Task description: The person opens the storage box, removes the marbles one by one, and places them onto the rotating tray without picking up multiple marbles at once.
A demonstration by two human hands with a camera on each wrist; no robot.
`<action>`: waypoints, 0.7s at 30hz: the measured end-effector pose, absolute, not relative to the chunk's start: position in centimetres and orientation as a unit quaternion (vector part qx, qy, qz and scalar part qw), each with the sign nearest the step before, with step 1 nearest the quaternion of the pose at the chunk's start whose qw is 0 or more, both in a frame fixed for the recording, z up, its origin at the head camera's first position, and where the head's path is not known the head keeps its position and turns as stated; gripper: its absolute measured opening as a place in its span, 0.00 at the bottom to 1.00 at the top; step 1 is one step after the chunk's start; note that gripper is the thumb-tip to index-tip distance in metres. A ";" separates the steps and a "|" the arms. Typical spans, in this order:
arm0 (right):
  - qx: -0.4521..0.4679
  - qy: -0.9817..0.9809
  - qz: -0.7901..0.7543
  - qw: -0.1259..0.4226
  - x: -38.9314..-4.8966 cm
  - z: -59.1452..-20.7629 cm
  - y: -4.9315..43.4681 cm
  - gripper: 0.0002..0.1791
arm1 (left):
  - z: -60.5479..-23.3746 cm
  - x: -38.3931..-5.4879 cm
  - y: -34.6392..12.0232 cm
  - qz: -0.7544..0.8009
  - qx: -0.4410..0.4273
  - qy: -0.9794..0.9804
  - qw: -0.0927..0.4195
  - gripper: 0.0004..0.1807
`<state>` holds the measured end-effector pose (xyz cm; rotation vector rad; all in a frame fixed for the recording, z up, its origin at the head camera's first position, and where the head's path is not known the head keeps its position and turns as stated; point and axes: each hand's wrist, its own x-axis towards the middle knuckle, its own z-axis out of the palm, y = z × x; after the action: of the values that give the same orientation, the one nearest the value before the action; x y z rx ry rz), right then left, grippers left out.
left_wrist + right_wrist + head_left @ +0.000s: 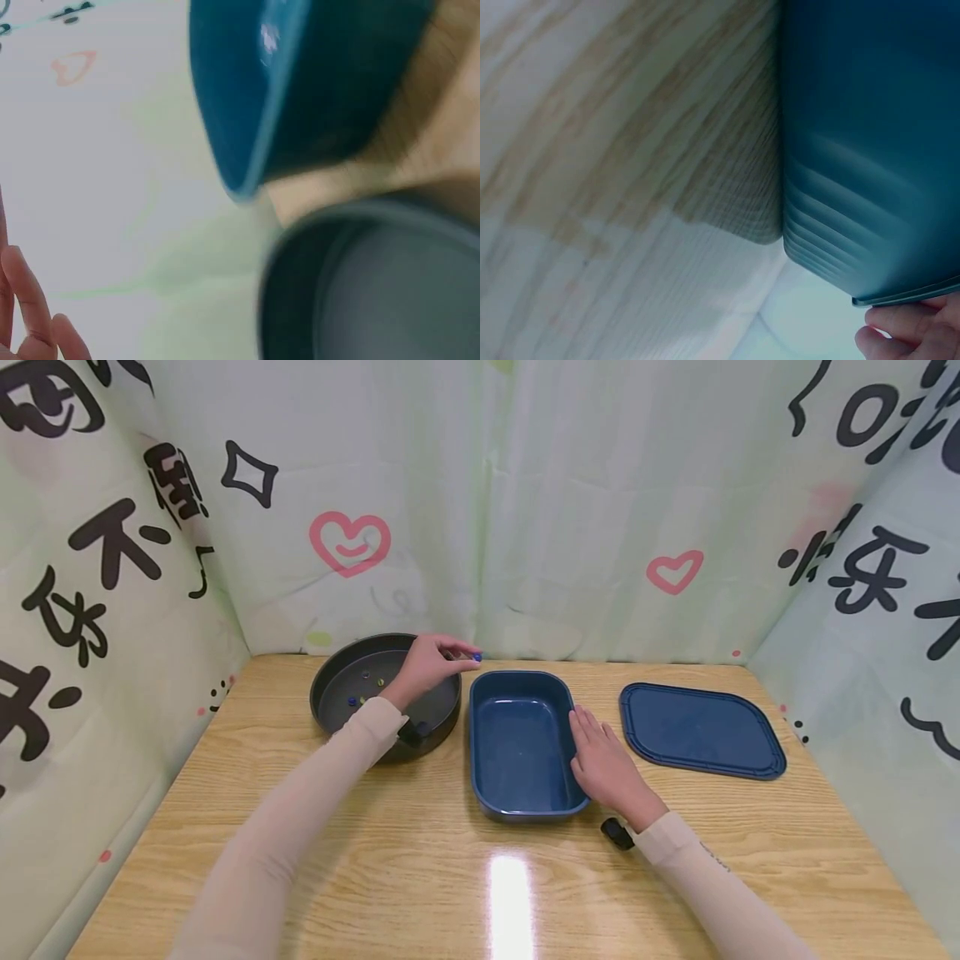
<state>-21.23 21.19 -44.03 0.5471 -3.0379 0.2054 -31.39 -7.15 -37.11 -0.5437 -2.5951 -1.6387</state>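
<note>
Between thumb and fingers my left hand pinches a small blue piece, held above the gap between a round dark pan and a blue rectangular container. The pan holds several tiny pieces, among them a blue piece and a yellowish piece; my forearm hides part of it. My right hand rests with straight fingers against the right rim of the blue container. In the right wrist view, fingertips show right at the rim of the container.
A flat blue lid lies on the wooden table to the right of the container. Printed curtains close in the back and both sides of the table. A bright reflection shows near the table's front.
</note>
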 end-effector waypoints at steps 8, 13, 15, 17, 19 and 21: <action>0.178 -0.980 0.082 0.029 -21.1 -44.0 21.1 0.32 | -36.8 -30.7 -4.8 -0.541 -0.193 -0.818 0.012 0.13; 0.178 -0.979 0.092 0.031 -21.1 -43.9 21.0 0.32 | -37.0 -30.7 -3.3 -0.542 -0.189 -0.819 -0.003 0.13; 0.177 -0.980 0.089 0.027 -21.1 -43.9 21.1 0.33 | -37.1 -30.8 -2.7 -0.542 -0.190 -0.818 -0.006 0.14; 0.175 -0.981 0.081 0.023 -21.2 -44.0 21.1 0.32 | -37.2 -30.9 -2.0 -0.543 -0.196 -0.817 -0.006 0.14; 0.172 -0.982 0.077 0.017 -21.3 -44.1 21.2 0.33 | -37.3 -31.1 -1.3 -0.545 -0.203 -0.813 -0.006 0.14; 0.173 -0.982 0.072 0.017 -21.3 -44.0 21.2 0.33 | -37.6 -31.2 -0.7 -0.551 -0.206 -0.808 -0.010 0.14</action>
<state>-21.28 21.20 -44.04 0.5367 -3.0526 0.2249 -31.25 -0.73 -37.63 -0.6508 -2.5560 -1.7437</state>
